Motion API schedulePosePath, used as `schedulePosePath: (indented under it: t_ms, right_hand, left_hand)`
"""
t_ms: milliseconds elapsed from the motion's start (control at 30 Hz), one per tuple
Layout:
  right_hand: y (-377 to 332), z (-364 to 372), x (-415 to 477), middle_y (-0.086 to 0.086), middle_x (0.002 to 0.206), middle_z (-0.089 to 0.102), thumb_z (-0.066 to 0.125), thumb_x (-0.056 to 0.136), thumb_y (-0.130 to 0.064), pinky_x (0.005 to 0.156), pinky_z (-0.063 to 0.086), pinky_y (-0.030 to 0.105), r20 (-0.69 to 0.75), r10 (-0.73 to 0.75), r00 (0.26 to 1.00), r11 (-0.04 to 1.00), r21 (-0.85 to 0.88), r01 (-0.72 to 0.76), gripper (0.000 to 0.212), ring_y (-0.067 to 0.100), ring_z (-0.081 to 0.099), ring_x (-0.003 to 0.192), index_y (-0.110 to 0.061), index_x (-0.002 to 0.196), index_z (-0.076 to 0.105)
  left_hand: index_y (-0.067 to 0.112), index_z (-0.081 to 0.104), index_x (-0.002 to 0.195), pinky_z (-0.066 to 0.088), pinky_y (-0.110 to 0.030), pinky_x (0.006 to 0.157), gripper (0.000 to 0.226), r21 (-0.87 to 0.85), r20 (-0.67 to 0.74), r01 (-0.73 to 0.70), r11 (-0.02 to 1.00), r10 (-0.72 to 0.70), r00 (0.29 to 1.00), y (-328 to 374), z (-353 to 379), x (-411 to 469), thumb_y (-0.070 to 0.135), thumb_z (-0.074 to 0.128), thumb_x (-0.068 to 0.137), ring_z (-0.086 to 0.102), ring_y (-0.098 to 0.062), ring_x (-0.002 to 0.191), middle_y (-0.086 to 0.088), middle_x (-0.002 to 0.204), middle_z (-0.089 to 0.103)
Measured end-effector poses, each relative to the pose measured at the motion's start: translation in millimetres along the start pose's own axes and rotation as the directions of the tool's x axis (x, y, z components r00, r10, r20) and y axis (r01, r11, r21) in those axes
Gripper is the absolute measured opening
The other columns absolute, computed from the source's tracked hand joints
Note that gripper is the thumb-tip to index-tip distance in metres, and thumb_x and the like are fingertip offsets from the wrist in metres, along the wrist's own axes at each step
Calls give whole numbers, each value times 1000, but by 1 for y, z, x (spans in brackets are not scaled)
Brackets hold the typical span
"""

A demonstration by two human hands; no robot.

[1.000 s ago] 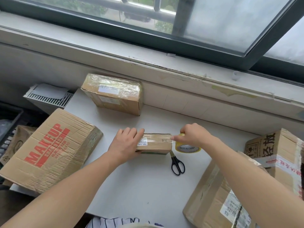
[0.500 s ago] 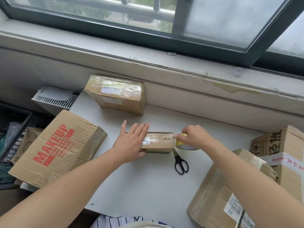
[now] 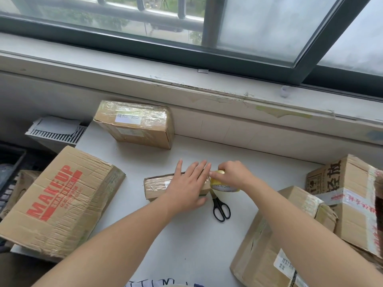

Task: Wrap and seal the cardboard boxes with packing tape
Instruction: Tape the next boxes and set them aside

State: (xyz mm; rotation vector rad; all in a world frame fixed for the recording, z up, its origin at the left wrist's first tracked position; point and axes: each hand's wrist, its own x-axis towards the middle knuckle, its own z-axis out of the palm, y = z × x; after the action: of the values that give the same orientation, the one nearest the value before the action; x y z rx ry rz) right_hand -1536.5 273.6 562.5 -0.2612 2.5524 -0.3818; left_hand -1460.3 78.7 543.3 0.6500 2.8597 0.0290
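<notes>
A small cardboard box (image 3: 156, 186), shiny with clear tape, lies on the white table (image 3: 186, 245) in the middle. My left hand (image 3: 189, 186) lies flat on the right part of its top, fingers straight and spread. Right beside the box's right end, my right hand (image 3: 233, 175) grips a roll of packing tape (image 3: 222, 186) with a yellow core. The fingertips of both hands nearly meet over the box's right edge. Most of the roll is hidden under my right hand.
Black-handled scissors (image 3: 220, 208) lie just below the roll. A taped box (image 3: 136, 124) sits at the back by the wall. A big MAKEUP carton (image 3: 58, 204) overhangs the left edge. Two cartons (image 3: 269, 245) (image 3: 350, 195) crowd the right side.
My left hand has slid rightward along the box top, from its left end to its right end, fingers now spread flat. My right hand has stayed on the roll at the box's right end.
</notes>
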Motion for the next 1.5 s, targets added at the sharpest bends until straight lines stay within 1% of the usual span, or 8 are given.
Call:
schedulePosePath:
  t_ms: [233, 533, 800, 900, 1133, 1233, 1300, 1500]
  right_hand:
    - [8, 4, -7, 1, 73, 63, 62, 88, -68, 66, 45, 33, -16, 65, 998, 972, 228, -60, 49, 20, 59, 76, -20, 74, 63]
    - [11, -11, -21, -2, 67, 56, 64, 88, -66, 59, 35, 33, -51, 41, 998, 981, 194, -31, 50, 17, 52, 69, -18, 73, 64]
    - [-19, -102, -60, -10, 60, 45, 73, 88, -49, 53, 32, 20, -240, -150, 959, 734, 623, 270, 41, 7, 41, 56, -17, 69, 56]
    - [-50, -103, -61, -9, 60, 48, 76, 90, -43, 51, 36, 20, -249, -215, 944, 770, 552, 321, 37, 7, 44, 55, -18, 71, 56]
    - [-87, -98, -62, -7, 63, 56, 70, 86, -60, 50, 40, 25, -270, -231, 935, 874, 366, 321, 44, 8, 49, 54, -20, 71, 59]
    - [-98, -99, -59, 0, 66, 58, 67, 83, -67, 57, 42, 34, -243, -312, 918, 943, 37, 330, 53, 18, 55, 66, -16, 76, 58]
    - [-97, -103, -55, 0, 71, 59, 65, 81, -72, 62, 45, 34, -188, -315, 930, 946, -145, 291, 54, 21, 58, 76, -18, 80, 62]
    - [-105, -103, -55, -2, 73, 60, 60, 82, -76, 59, 43, 33, -123, -289, 950, 940, -224, 257, 53, 20, 58, 77, -24, 77, 60]
  left_hand:
    - [16, 8, 164, 18, -59, 121, 91, -34, -41, 34, 999, -35, 999, 2, 4, 3, 61, 41, 93, 41, -26, 136, -3, 148, 41]
    - [23, 46, 125, 29, -43, 100, 63, -218, 2, 79, 973, -80, 997, 11, -14, 24, 61, 71, 82, 47, -21, 117, 4, 122, 49]
    - [33, 49, 119, 51, -47, 91, 74, -779, -221, -41, 626, -213, 952, -36, -55, 15, 65, 87, 64, 58, -17, 93, 15, 102, 57]
    - [42, 47, 123, 51, -52, 94, 72, -802, -230, -37, 597, -251, 940, -39, -58, 11, 56, 88, 65, 61, -16, 99, 17, 108, 59]
    - [29, 57, 118, 46, -17, 81, 61, -797, -184, 18, 603, -272, 945, -61, -64, -24, 20, 92, 69, 60, 0, 96, 17, 108, 61]
    - [22, 57, 112, 47, -15, 75, 58, -831, -166, 59, 552, -348, 923, -73, -60, -41, 11, 93, 69, 61, -1, 86, 9, 102, 65]
    - [20, 57, 112, 46, -14, 74, 56, -828, -165, 59, 558, -342, 925, -76, -59, -50, 10, 93, 69, 59, 1, 84, 8, 100, 65]
    - [18, 58, 114, 49, -14, 75, 56, -837, -197, 27, 547, -346, 917, -76, -59, -65, 11, 93, 71, 62, -3, 90, 8, 103, 65]
